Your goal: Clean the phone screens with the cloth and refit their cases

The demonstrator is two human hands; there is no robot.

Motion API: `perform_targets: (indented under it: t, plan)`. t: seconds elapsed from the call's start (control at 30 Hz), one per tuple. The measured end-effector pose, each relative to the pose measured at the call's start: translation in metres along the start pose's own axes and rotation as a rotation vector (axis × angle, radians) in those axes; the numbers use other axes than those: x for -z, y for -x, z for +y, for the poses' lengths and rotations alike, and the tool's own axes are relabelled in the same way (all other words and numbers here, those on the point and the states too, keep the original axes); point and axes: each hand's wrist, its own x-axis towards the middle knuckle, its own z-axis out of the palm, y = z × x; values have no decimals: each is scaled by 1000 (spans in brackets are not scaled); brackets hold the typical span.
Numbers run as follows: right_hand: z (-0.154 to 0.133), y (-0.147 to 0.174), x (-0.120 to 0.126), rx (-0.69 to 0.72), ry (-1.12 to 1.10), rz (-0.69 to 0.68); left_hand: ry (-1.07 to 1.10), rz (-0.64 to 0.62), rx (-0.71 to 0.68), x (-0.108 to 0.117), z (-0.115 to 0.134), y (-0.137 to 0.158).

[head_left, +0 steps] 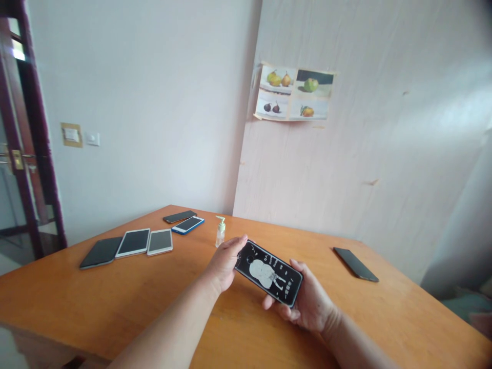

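Note:
Between my two hands, above the table, is a phone (268,272) in a black case with a white cartoon figure and white lettering. Its patterned back faces me, and it tilts down to the right. My left hand (226,262) grips its upper left end, thumb along the edge. Around the lower right end my right hand (307,297) is closed, with fingers underneath and the thumb at the upper edge. The phone's screen side is hidden. A clear pump bottle (220,233) with a pale green top stands just behind my left hand.
On the left of the wooden table (161,302) lie a black tablet (100,252), a white tablet (132,242), a silver-white device (160,241), a blue-edged phone (188,225) and a dark phone (180,217). Another dark phone (355,264) lies at the right. Walls rise behind the table.

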Motion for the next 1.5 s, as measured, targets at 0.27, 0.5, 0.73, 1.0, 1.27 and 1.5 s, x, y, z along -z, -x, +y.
perform_targets:
  t: [0.27, 0.5, 0.73, 1.0, 1.27, 1.5]
  plan:
    - [-2, -1, -3, -6, 5, 21, -1, 51, -36, -3, -3, 2]
    - [-2, -6, -10, 179, 182, 261, 61, 184, -28, 0, -6, -4]
    - [5, -10, -3, 345, 296, 527, 82, 256, -18, 3, -10, -9]
    - [7, -13, -7, 347, 275, 506, 54, 309, -47, 8, -14, -12]
    - [8, -13, -7, 330, 208, 437, 60, 327, -25, 9, -12, -13]
    - [7, -10, -6, 277, 178, 394, 15, 310, -87, 8, -11, -11]
